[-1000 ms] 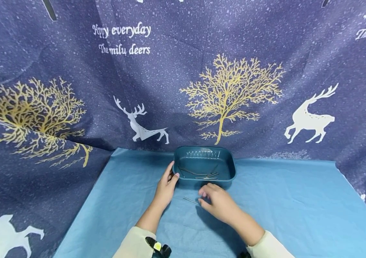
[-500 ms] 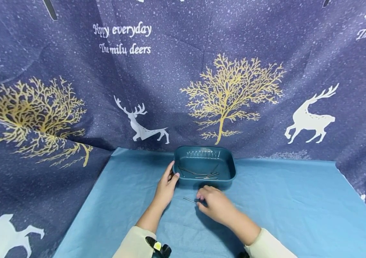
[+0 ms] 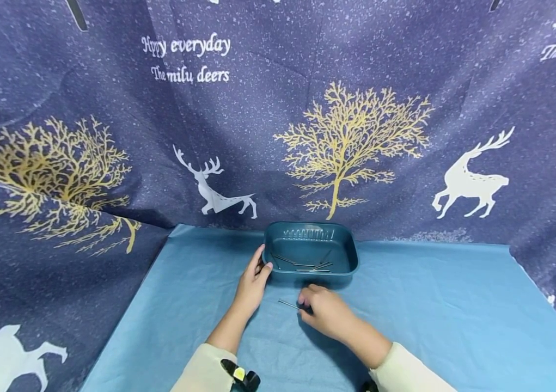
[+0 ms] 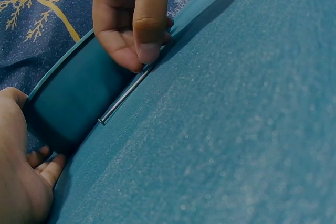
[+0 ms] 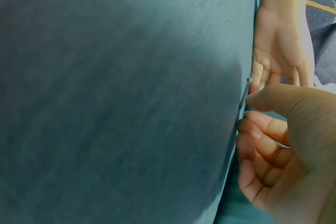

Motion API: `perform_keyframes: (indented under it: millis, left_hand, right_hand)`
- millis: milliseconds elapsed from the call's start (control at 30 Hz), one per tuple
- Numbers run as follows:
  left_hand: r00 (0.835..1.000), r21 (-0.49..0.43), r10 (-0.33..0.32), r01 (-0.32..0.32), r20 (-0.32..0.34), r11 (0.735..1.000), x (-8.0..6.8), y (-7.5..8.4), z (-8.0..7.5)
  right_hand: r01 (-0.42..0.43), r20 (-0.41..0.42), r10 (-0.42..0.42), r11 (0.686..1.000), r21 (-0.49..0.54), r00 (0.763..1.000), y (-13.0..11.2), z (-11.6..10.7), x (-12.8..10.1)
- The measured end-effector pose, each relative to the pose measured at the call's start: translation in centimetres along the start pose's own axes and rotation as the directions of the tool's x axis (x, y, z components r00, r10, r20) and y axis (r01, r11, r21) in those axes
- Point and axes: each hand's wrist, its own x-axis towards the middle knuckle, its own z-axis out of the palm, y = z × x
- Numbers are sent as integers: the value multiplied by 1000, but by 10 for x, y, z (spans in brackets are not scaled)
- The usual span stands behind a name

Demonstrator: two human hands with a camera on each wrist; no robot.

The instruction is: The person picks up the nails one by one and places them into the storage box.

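Observation:
A dark teal plastic tray (image 3: 309, 279) stands at the back of the table, with several long thin nails (image 3: 313, 268) lying inside. My left hand (image 3: 252, 286) grips its near left corner, thumb at the rim and fingers along the outer wall. In front of the tray, a long silver nail (image 4: 123, 98) lies on the cloth, its flat head pointing left. The thumb and forefinger of my right hand (image 3: 328, 311) pinch its right end, which they hide. The right wrist view shows the right hand (image 5: 283, 150) with its other fingers curled beside the nail (image 5: 245, 92).
Smooth light blue cloth (image 3: 444, 310) covers the table. Just behind the tray hangs a dark blue curtain (image 3: 268, 109) with white deer and golden trees. A black wrist strap (image 3: 240, 375) sits on the left sleeve.
My right hand has come down and slightly left onto the right end of the loose nail, its fingertips closing there. The left hand and the tray have stayed where they were.

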Motion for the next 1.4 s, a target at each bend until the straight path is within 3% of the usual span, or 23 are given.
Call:
perform_keyframes:
  millis: [400, 767, 1000, 1400]
  left_hand:
    - [1000, -22, -3, 3, 10, 1000, 0, -2, 0]
    - [1000, -28, -10, 10, 12, 1000, -2, 0, 0]
    - [1000, -24, 19, -19, 11, 1000, 1, -2, 0]
    - [1000, -26, -10, 11, 9, 1000, 0, 0, 0]
  right_hand:
    - [48, -52, -47, 999, 5, 998, 2, 5, 0]
    - [73, -53, -74, 997, -23, 996, 3, 6, -1]
    - [76, -44, -78, 997, -31, 996, 2, 5, -1]
    - [80, -52, -80, 997, -3, 995, 2, 5, -2]
